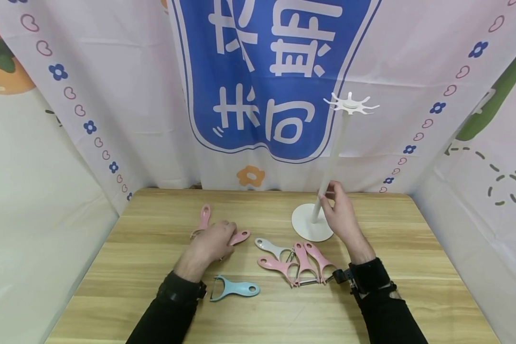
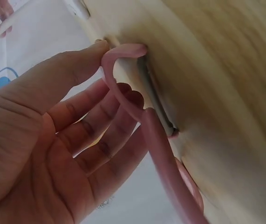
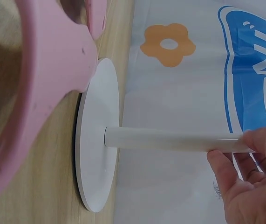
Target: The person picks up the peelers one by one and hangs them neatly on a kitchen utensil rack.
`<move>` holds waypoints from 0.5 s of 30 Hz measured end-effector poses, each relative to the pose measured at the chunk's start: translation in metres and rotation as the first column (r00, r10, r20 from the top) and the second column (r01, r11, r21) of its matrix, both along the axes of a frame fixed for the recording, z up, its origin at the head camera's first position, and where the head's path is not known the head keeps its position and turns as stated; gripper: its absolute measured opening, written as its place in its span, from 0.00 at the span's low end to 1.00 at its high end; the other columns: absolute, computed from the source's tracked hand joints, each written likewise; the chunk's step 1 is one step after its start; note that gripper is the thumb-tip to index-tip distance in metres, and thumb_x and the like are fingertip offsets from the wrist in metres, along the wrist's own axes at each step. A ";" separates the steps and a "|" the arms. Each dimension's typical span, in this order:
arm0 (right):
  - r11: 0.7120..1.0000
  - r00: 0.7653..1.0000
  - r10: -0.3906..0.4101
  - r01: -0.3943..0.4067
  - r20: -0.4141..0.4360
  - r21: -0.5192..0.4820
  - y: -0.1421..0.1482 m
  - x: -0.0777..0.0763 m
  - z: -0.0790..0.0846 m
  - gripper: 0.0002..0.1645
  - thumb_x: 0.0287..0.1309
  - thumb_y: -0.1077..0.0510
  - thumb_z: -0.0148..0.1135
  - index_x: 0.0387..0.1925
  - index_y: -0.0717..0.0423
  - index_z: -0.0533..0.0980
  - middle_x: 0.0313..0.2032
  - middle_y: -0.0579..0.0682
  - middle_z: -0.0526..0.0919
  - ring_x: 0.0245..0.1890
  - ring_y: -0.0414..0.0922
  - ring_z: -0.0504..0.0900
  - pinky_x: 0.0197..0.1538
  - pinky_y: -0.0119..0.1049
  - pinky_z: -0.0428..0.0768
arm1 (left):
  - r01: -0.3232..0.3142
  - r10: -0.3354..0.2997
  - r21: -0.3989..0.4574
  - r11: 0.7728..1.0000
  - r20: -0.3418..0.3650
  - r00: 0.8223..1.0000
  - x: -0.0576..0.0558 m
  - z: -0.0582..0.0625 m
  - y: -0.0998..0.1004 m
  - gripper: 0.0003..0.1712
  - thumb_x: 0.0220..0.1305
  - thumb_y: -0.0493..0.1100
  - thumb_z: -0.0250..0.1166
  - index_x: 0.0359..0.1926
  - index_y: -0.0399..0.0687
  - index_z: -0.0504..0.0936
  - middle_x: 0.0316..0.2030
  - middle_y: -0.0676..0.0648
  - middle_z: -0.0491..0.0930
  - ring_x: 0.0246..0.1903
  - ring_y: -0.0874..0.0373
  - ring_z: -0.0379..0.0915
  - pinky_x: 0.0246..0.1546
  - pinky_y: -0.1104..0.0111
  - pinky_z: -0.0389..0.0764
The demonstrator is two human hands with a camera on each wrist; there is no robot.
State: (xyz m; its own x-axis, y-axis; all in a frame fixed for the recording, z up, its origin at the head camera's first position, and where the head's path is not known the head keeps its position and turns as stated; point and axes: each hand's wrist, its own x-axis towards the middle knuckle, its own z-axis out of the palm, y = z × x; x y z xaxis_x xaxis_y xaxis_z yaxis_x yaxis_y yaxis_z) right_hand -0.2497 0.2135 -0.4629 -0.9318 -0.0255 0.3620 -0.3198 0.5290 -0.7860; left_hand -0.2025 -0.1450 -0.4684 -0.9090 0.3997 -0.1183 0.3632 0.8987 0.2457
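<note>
My left hand (image 1: 212,241) is low over the left part of the table, its thumb and fingers around the head of a pink peeler (image 2: 158,154). The thumb touches one arm of the head and the fingertips lie behind the other; the metal blade faces the tabletop. In the head view, one pink handle (image 1: 241,237) shows right of this hand and another pink peeler (image 1: 204,217) beyond it, partly covered. My right hand (image 1: 341,212) pinches the pole (image 3: 165,140) of a white stand (image 1: 313,231) between thumb and fingers. The stand is upright, topped by a ring of hooks (image 1: 351,104).
A light blue peeler (image 1: 240,288) lies near the left forearm. Between the hands, a white peeler (image 1: 268,246) and several pink peelers (image 1: 303,260) lie clustered in front of the stand's base. A printed cloth (image 1: 155,119) hangs behind the wooden table (image 1: 391,229).
</note>
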 end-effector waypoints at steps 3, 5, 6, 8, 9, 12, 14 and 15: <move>1.000 1.000 -0.002 0.002 0.008 -0.010 -0.001 0.000 0.000 0.21 0.76 0.59 0.55 0.65 0.59 0.67 0.57 0.61 0.78 0.59 0.61 0.79 0.57 0.63 0.81 | -0.006 0.006 0.000 1.000 0.008 1.000 0.000 -0.001 -0.001 0.19 0.60 0.40 0.76 0.50 0.41 0.81 0.36 0.48 0.76 0.33 0.56 0.71 0.36 0.62 0.79; 1.000 1.000 -0.001 0.001 0.012 -0.020 -0.001 0.000 0.000 0.20 0.76 0.59 0.55 0.64 0.59 0.67 0.57 0.62 0.78 0.59 0.61 0.79 0.57 0.63 0.81 | -0.009 0.009 -0.001 1.000 0.011 1.000 0.000 -0.001 -0.001 0.18 0.61 0.39 0.75 0.50 0.41 0.81 0.35 0.48 0.76 0.32 0.56 0.71 0.34 0.62 0.79; 1.000 1.000 -0.002 0.002 0.014 -0.026 -0.002 0.000 0.000 0.20 0.76 0.60 0.55 0.64 0.59 0.67 0.57 0.61 0.79 0.59 0.61 0.79 0.57 0.63 0.81 | -0.009 0.009 -0.001 1.000 0.009 1.000 0.000 -0.001 -0.001 0.18 0.61 0.39 0.74 0.50 0.41 0.81 0.36 0.48 0.76 0.32 0.56 0.71 0.34 0.62 0.79; 0.999 1.000 -0.003 0.003 0.016 -0.035 -0.002 0.000 0.001 0.20 0.76 0.60 0.55 0.64 0.59 0.67 0.57 0.61 0.79 0.59 0.61 0.79 0.57 0.63 0.81 | -0.010 0.010 -0.004 1.000 -0.001 1.000 -0.001 0.000 -0.002 0.18 0.63 0.39 0.72 0.52 0.42 0.81 0.38 0.48 0.78 0.33 0.57 0.72 0.36 0.63 0.80; 0.999 1.000 -0.003 0.004 0.016 -0.039 -0.002 0.000 0.001 0.20 0.76 0.60 0.55 0.64 0.59 0.68 0.56 0.61 0.79 0.59 0.61 0.79 0.57 0.62 0.81 | -0.009 0.009 0.001 1.000 -0.013 1.000 -0.001 0.000 -0.002 0.17 0.63 0.39 0.72 0.52 0.42 0.81 0.39 0.47 0.78 0.34 0.57 0.74 0.37 0.62 0.81; 0.999 1.000 -0.006 0.006 0.017 -0.045 -0.003 0.001 0.002 0.19 0.75 0.60 0.56 0.63 0.59 0.68 0.56 0.61 0.79 0.59 0.61 0.80 0.58 0.62 0.81 | -0.007 0.007 0.008 1.000 -0.057 0.998 -0.002 0.003 -0.003 0.17 0.64 0.39 0.71 0.52 0.44 0.81 0.42 0.47 0.81 0.37 0.56 0.77 0.42 0.61 0.84; 0.999 1.000 -0.006 0.007 0.014 -0.049 -0.003 0.001 0.002 0.19 0.75 0.61 0.56 0.63 0.58 0.68 0.56 0.61 0.80 0.58 0.60 0.80 0.58 0.63 0.81 | -0.002 0.004 0.022 1.000 -0.091 0.996 -0.003 0.005 -0.004 0.15 0.65 0.40 0.71 0.52 0.44 0.81 0.43 0.47 0.81 0.40 0.55 0.79 0.46 0.60 0.84; 0.999 1.000 -0.007 0.007 0.012 -0.050 -0.003 0.001 0.002 0.19 0.75 0.61 0.56 0.63 0.59 0.68 0.56 0.60 0.80 0.58 0.60 0.80 0.58 0.62 0.81 | 0.000 0.003 0.030 1.000 -0.110 0.994 -0.003 0.006 -0.004 0.15 0.65 0.40 0.71 0.51 0.45 0.81 0.43 0.47 0.82 0.40 0.55 0.79 0.46 0.60 0.85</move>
State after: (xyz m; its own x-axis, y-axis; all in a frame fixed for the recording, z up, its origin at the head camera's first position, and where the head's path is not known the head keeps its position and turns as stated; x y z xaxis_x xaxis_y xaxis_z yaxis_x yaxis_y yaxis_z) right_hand -0.2485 0.2102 -0.4609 -0.9360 -0.0011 0.3519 -0.3071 0.4912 -0.8151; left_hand -0.2054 -0.1495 -0.4626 -0.9163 0.4005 -0.0058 0.3884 0.8920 0.2315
